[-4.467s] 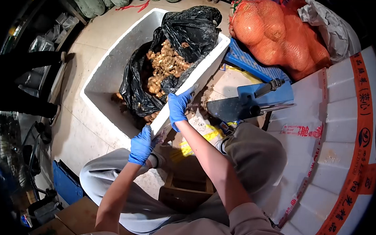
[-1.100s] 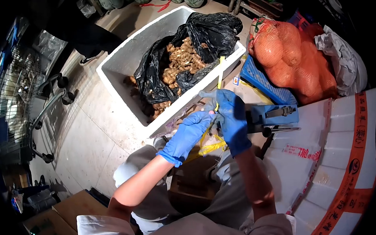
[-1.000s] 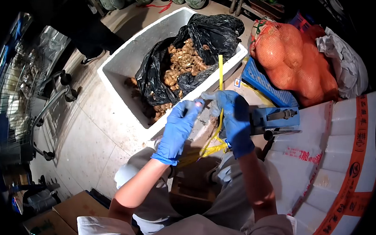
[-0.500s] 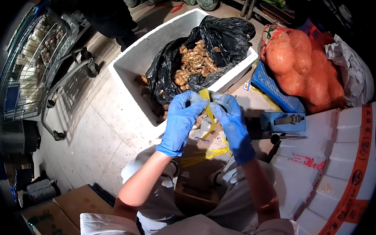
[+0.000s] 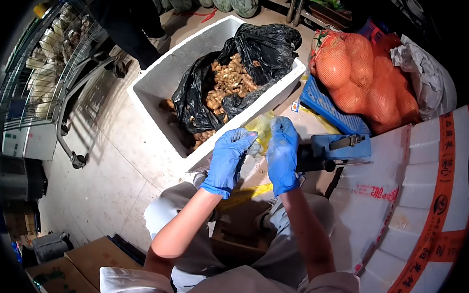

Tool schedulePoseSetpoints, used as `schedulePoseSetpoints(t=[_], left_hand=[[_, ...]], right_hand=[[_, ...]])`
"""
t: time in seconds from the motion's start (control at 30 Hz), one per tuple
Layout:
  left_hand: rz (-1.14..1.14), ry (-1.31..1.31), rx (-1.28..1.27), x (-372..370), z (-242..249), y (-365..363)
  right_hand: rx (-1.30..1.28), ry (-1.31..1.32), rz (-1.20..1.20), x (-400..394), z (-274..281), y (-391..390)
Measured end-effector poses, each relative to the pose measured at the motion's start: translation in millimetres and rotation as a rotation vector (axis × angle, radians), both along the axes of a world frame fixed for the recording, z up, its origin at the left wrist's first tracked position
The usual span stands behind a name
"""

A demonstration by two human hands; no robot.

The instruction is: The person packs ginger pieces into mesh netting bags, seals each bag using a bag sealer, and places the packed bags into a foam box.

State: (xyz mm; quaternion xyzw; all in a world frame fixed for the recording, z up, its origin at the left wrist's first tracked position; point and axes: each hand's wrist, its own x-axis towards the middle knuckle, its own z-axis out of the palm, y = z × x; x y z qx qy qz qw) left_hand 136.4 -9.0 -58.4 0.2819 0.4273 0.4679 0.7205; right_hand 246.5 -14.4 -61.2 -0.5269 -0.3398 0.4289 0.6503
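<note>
My left hand, in a blue glove, pinches one side of a yellow mesh net. On the other side of the net my right hand, gloved in blue too, has its fingers closed on it. The net is spread between both hands, in front of the near wall of a white foam box. Inside that box, ginger lies in and beside a crumpled black plastic bag. More yellow netting hangs below my hands, over a brown box between my knees.
A blue tool and a blue crate are at the right, beside orange net sacks. White taped boxes fill the lower right. A person's legs stand near a loaded cart. Cardboard lies lower left.
The yellow net, a narrow strip before, is now spread wider between my hands, which are further apart. The view has shifted slightly. At the upper left, the person and cart appear further into view.
</note>
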Motion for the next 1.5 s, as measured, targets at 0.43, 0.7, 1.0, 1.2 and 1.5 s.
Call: schedulePoseSetpoints(t=[0.43, 0.7, 1.0, 1.2, 1.5], left_hand=[[-0.191, 0.045, 0.194, -3, 28, -5], [-0.23, 0.165, 0.328, -10, 27, -1], [-0.154, 0.155, 0.08, -17, 36, 6], [-0.248, 0.205, 0.044, -18, 40, 6], [-0.3, -0.102, -0.067, 4, 32, -11]], right_hand=[[0.2, -0.77, -0.031, 23, 22, 5], [0.263, -0.608, 0.055, 19, 37, -3], [0.338, -0.76, 0.202, 20, 32, -5], [0.17, -0.685, 0.213, 18, 28, -2], [0.146, -0.138, 0.162, 12, -2, -10]])
